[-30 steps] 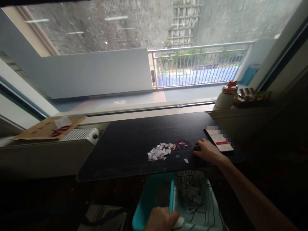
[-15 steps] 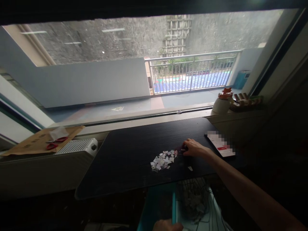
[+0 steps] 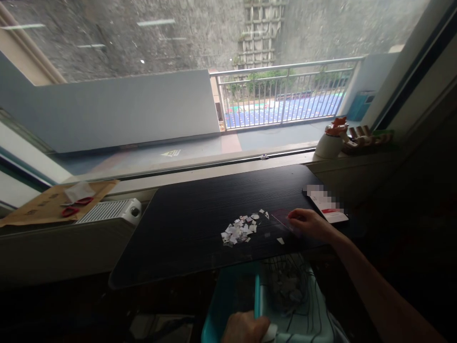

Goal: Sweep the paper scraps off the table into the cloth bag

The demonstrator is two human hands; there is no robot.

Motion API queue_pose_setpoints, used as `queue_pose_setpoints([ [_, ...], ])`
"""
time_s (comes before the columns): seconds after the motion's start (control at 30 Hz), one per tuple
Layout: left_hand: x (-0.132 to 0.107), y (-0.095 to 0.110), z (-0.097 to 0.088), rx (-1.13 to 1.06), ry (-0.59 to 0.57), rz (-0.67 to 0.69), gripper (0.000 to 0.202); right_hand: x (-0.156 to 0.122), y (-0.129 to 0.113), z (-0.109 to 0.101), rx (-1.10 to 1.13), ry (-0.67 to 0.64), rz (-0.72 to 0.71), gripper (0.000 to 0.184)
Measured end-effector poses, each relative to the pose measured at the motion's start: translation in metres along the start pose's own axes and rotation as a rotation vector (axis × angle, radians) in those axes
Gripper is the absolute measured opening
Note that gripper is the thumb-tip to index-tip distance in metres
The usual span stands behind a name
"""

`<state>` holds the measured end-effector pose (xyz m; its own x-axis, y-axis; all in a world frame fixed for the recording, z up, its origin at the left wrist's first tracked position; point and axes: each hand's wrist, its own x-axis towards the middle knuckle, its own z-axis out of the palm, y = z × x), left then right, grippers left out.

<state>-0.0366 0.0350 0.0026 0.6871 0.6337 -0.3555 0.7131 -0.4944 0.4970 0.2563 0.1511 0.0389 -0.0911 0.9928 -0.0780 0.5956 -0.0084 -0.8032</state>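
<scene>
My right hand is over the right part of the dark table, with the fingers pinched on a thin, see-through, reddish plastic sheet. Just left of the sheet lies a loose pile of white paper scraps. One single scrap rests nearer the front edge. Below the table, my left hand is wrapped round the rim of a teal bin. Beside that rim stands a pale container with dark lines; greyish scraps show dimly in it.
A flat white and red box lies at the table's right edge. On the left, red-handled scissors lie on brown paper by a white radiator. A white pot stands on the windowsill.
My right hand has moved right, away from the scrap pile, and the reddish sheet now shows more plainly. My left hand stays at the bin. The view has tilted down slightly.
</scene>
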Motion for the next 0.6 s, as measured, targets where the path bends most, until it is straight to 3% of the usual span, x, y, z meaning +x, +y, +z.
queue_pose_setpoints([
  [0.13, 0.005, 0.002, -0.002, 0.030, -0.052, -0.003, 0.018, -0.031, 0.005, 0.006, 0.044, 0.089, 0.045, 0.028],
  [0.33, 0.007, 0.004, -0.006, 0.015, -0.094, -0.025, 0.013, -0.067, 0.001, 0.007, -0.041, -0.145, 0.011, 0.026],
  [0.53, 0.003, 0.009, -0.010, -0.076, -0.035, -0.053, 0.009, -0.066, -0.004, 0.007, -0.051, -0.016, 0.091, 0.028],
  [0.6, 0.001, 0.011, -0.011, -0.092, -0.026, -0.064, 0.010, -0.066, -0.007, 0.007, -0.062, -0.049, 0.095, 0.027],
])
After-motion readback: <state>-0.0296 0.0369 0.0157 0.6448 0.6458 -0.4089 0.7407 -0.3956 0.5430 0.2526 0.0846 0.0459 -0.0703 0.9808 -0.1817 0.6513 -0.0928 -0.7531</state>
